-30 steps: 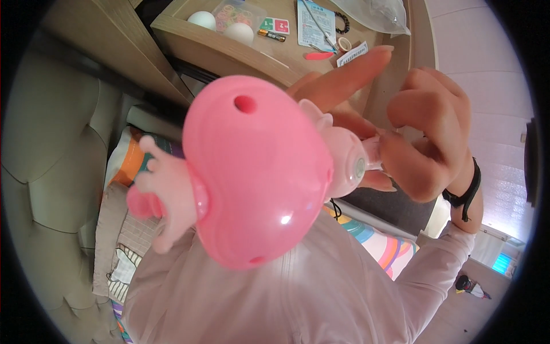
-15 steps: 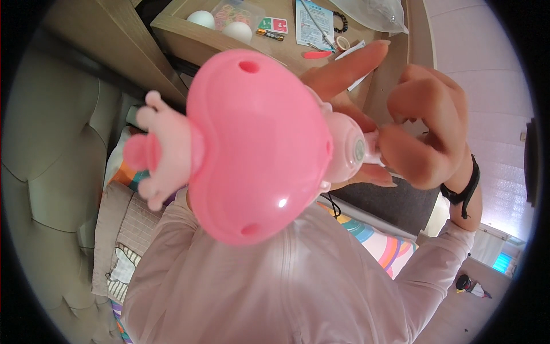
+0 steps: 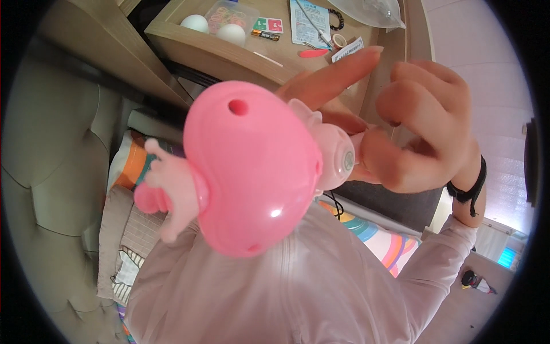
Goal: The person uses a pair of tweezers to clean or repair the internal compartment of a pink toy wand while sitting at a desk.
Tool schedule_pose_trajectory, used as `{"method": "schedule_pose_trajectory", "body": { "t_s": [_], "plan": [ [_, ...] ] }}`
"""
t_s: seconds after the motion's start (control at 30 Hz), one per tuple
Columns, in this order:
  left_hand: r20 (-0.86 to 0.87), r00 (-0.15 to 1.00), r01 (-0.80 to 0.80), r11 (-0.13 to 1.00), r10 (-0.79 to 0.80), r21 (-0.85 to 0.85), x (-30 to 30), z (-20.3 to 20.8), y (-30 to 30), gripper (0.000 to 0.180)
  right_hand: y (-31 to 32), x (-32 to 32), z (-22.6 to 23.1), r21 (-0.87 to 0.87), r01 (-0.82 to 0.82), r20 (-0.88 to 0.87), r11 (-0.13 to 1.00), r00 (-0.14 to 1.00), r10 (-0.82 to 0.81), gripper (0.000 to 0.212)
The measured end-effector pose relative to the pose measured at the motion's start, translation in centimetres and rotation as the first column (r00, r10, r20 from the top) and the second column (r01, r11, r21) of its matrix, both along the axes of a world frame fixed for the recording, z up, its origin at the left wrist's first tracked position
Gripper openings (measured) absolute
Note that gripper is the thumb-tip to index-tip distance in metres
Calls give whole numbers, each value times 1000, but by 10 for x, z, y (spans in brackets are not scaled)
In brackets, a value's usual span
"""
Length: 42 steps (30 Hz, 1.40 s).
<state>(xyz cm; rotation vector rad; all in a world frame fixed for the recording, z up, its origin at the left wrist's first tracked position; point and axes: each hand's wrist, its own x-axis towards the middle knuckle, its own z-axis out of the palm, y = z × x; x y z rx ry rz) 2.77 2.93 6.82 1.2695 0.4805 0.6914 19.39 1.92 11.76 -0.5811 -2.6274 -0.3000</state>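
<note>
An open wooden drawer is seen at the top, flanked by a padded grey-green panel on the left and a pale wall on the right. Two white balls are set along its front edge near the left corner, beside a clear box of coloured bands. Print is carried by a blue-and-white packet, green and red cards and a battery; a white label is marked with bars. In front of the drawer, a pink heart-shaped toy is held up, its pale ball joint stamped with a small round emblem. Its pale stem is pinched by the right hand; the left hand is partly hidden behind it, so its grip cannot be told.
</note>
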Motion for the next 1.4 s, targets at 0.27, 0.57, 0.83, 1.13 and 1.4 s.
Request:
{"method": "schedule_pose_trajectory", "body": {
  "t_s": [0.27, 0.57, 0.83, 1.13, 1.4],
  "plan": [
    [506, 859, -76, 997, 79, -28, 24, -40, -2, 40, -4, -2, -4, 107, 41, 41, 993, 998, -46, 30],
    [258, 956, -171, 980, 140, 104, 11, -13, -8, 46, 0, 2, -3, -29, 33, -18, 999, 999, -33, 26],
    [465, 879, -85, 994, 109, -72, 13, -29, -6, 53, -4, 1, -2, 153, 42, 71, 987, 996, -53, 26],
    [642, 757, 51, 990, -125, 132, 32, -62, 5, 57, -5, -5, -8, 153, 65, 49, 986, 996, -73, 28],
    [614, 753, 113, 966, -236, 234, 25, -50, 14, 60, -5, -5, -4, 32, 43, 40, 999, 998, -44, 30]
  ]
}}
